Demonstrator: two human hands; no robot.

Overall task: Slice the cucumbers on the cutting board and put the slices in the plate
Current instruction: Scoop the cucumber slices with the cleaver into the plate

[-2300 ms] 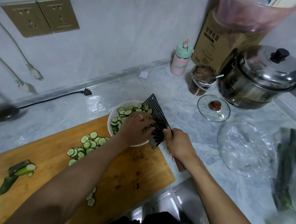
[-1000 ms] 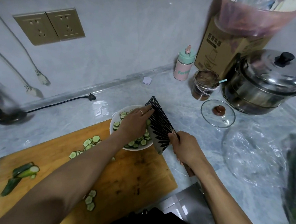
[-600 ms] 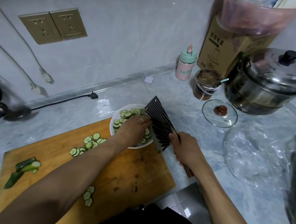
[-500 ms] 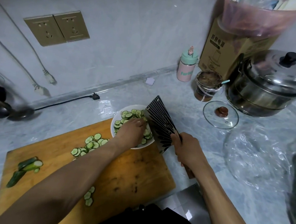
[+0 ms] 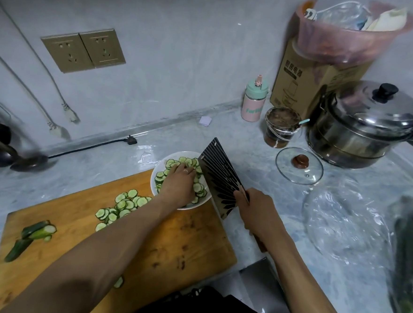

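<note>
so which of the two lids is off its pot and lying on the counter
The clear glass lid with the brown knob lies flat on the counter, beside the jar. The steel lid with the black knob sits on its pot.

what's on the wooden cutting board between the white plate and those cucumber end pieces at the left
In the head view, a loose pile of round cucumber slices lies on the wooden cutting board, between the white plate and the dark green cucumber end pieces; otherwise bare wood.

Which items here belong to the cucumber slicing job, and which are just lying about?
In use: cutting board, cleaver, plate, cucumber slices, cucumber ends, left hand, right hand.

Idle: steel pot, glass lid, pink bottle, jar, cardboard box.
</note>
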